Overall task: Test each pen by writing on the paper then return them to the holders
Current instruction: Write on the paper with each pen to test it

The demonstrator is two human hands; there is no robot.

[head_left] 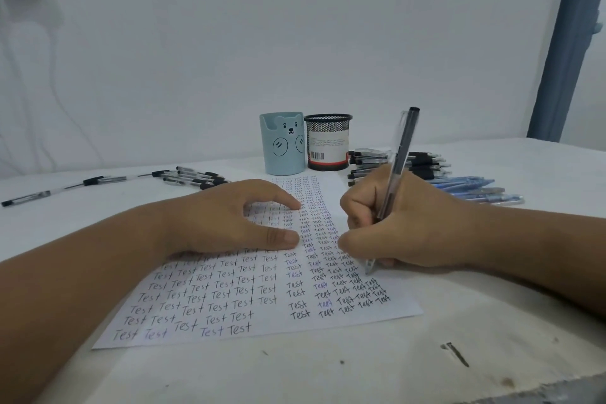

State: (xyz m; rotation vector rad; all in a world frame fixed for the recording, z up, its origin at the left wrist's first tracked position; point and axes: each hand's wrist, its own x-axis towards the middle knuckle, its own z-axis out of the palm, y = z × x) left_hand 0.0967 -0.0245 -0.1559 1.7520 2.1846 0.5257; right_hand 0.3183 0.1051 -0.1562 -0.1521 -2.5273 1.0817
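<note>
The pen (pixel 395 180) stood steeply, tip down on the paper (pixel 262 285) at its right edge, cap end tilted away toward the desk's far edge. The right hand (pixel 393 223) pinched it; the left hand (pixel 229 220) lay flat on the sheet. Both holders (pixel 328 141) stood beyond, nearer the right hand.

the paper (pixel 262 321) is thin matt white, the pen (pixel 398 167) glossy clear plastic, one holder (pixel 282 144) smooth matt blue plastic, the other holder (pixel 328 141) black wire mesh, the table (pixel 360 367) matt, scuffed white.
</note>
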